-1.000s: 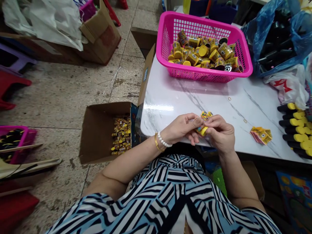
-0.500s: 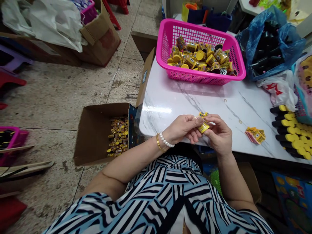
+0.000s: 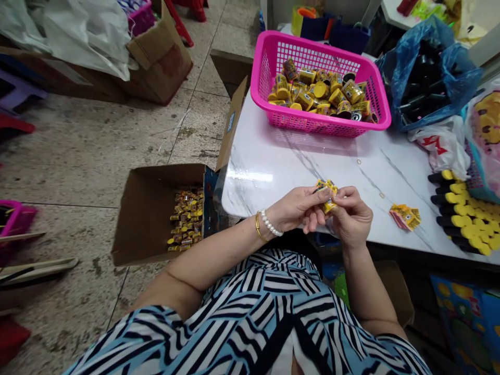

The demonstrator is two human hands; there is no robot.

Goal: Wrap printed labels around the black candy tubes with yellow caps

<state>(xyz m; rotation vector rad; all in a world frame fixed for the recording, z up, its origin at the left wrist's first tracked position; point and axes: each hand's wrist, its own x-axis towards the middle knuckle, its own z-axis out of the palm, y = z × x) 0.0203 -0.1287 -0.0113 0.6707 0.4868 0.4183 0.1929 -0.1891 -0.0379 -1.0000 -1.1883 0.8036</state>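
Note:
At the near edge of the marble-patterned table, both hands meet around small yellow printed labels. My left hand pinches them between thumb and fingers, its other fingers curled below. Fingertips of my right hand are closed on their right side. Whether a small container sits among the labels is hidden by the fingers. To the right lies a loose pile of similar yellow printed labels. Beyond the hands stands a pink basket holding many small yellow-lidded containers.
A cardboard box with more small containers stands on the floor at left. Black-and-yellow cylinders lie in rows at the table's right. Behind them are a white plastic bag and a blue bag of black parts.
The labels have turned slightly in my fingers, and more printed surface shows above the left thumb. My right fingertips have drawn in closer. The view has shifted a little.

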